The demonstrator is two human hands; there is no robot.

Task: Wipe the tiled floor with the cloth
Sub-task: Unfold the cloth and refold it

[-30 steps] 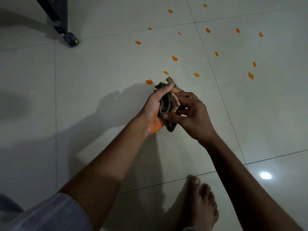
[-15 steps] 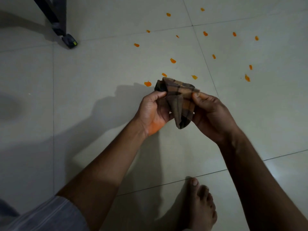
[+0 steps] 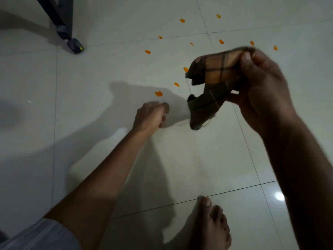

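Observation:
A brown and orange checked cloth (image 3: 209, 83), folded and bunched, hangs in the air above the pale tiled floor (image 3: 100, 73). My right hand (image 3: 259, 91) grips its right side between thumb and fingers. My left hand (image 3: 149, 116) is lower and to the left, apart from the cloth, blurred, with its fingers curled and nothing visible in them. Several orange smears (image 3: 158, 93) dot the floor beyond and beside the cloth.
A dark furniture leg with a foot (image 3: 75, 46) stands at the top left. My bare foot (image 3: 210, 224) rests on the tiles at the bottom, right of centre. A light reflection (image 3: 279, 196) glints on the floor at the right.
My left hand has let go of the cloth and dropped down to the left. My right hand has lifted the cloth up and to the right.

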